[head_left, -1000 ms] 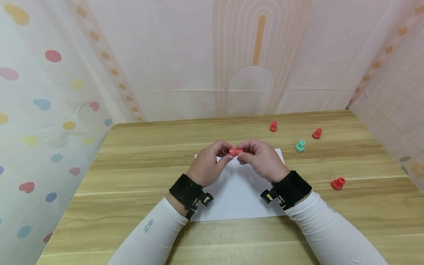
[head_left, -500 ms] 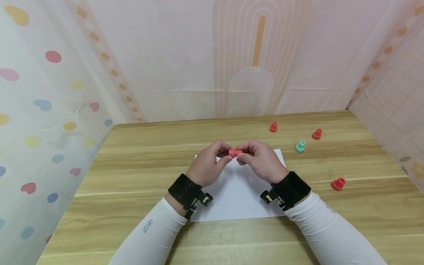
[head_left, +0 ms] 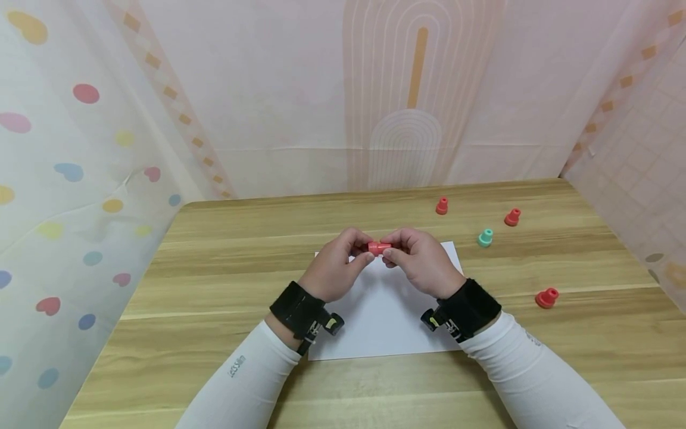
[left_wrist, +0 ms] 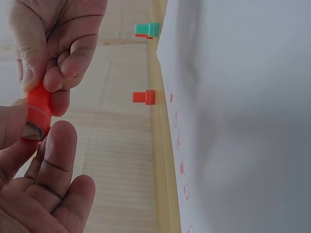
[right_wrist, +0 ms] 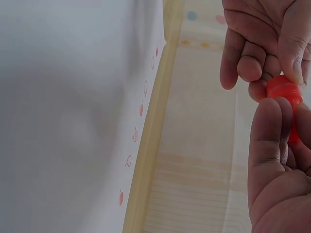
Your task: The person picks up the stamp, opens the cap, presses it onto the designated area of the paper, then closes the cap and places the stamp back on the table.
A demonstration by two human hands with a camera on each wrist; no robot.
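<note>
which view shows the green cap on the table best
The head view: the green cap stands whole and upright on the table, right of the white paper. The left wrist view catches it small near the top edge. The right wrist view misses it.

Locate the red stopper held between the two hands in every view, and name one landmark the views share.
Head: red stopper sits at centre, pinched between left hand and right hand, above the white paper.
Left wrist: far left, at mid-height, fingers of both hands around it.
Right wrist: right edge, upper middle, partly hidden by fingers.
Shared landmark: the white paper, which fills the right of the left wrist view and the left of the right wrist view.
</note>
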